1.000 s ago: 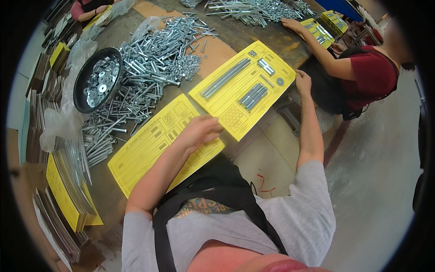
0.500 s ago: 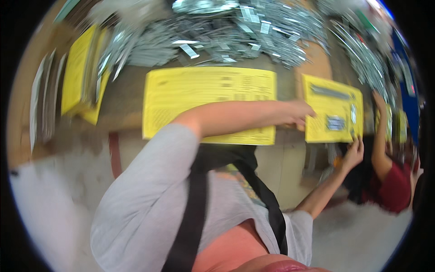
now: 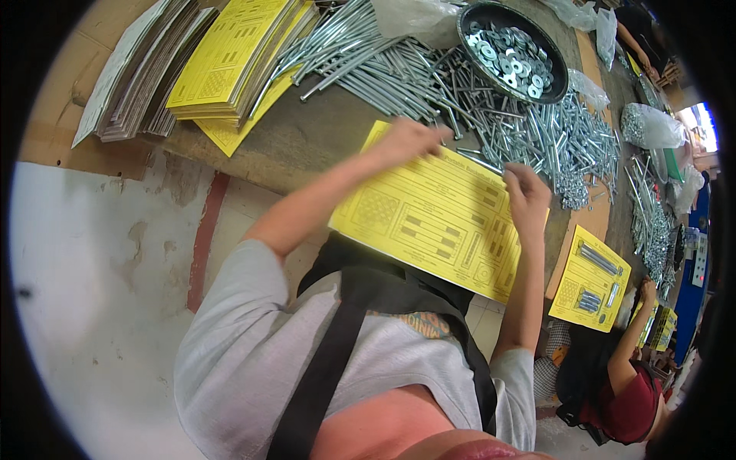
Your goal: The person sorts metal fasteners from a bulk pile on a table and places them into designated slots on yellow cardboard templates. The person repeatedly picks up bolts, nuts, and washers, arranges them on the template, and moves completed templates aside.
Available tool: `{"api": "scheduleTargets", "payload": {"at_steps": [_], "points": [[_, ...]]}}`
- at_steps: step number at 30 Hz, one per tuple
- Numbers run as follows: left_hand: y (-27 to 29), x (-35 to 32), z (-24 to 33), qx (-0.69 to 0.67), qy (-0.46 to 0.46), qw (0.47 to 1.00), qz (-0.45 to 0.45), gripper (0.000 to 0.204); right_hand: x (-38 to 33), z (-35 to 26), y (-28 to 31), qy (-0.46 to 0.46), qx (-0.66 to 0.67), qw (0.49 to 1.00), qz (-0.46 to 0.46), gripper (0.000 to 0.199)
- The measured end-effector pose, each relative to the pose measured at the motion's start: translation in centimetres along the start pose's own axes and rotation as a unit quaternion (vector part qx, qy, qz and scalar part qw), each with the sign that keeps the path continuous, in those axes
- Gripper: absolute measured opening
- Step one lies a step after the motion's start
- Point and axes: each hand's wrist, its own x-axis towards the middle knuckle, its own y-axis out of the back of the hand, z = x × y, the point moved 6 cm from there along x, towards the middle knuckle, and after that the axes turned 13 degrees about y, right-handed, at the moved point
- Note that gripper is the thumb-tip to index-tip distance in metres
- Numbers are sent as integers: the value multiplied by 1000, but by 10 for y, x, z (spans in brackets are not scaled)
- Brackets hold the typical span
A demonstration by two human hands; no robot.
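Note:
A large yellow printed card (image 3: 460, 203) lies tilted at the table's front edge before me. Over its far left edge is my left hand (image 3: 406, 144), its fingers bent and smeared by motion beside the bolt heap; whether it holds anything I cannot make out. My right hand (image 3: 527, 195) hovers at the card's far right edge, thumb and fingers pinched at the end of a long metal bolt (image 3: 481, 162). Long bolts (image 3: 383, 80) and shorter bolts (image 3: 544, 142) are heaped beyond the card. A black bowl (image 3: 563, 84) of flat washers (image 3: 510, 57) stands among them.
Stacks of yellow cards (image 3: 222, 65) and brown cardboard (image 3: 149, 73) stand at the far left. To the right lies a yellow card (image 3: 567, 299) with bolts packed on it. A co-worker in a dark red top (image 3: 632, 406) reaches to the table beyond. Plastic bags (image 3: 652, 126) hold small hardware.
My view has turned left. Both my hands have left the packed card on the right, and are now over the large yellow card by the bolts.

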Motion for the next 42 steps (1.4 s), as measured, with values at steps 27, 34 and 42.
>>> {"api": "scheduleTargets", "payload": {"at_steps": [27, 34, 42], "points": [[194, 58, -12, 376, -86, 880, 277, 30, 171, -39, -253, 139, -199, 970, -13, 27], [195, 55, -6, 315, -84, 905, 272, 32, 184, -37, -268, 133, -246, 960, -14, 32], [190, 41, -27, 250, -75, 931, 255, 33, 57, -248, -264, 362, -102, 829, -413, 9]]}}
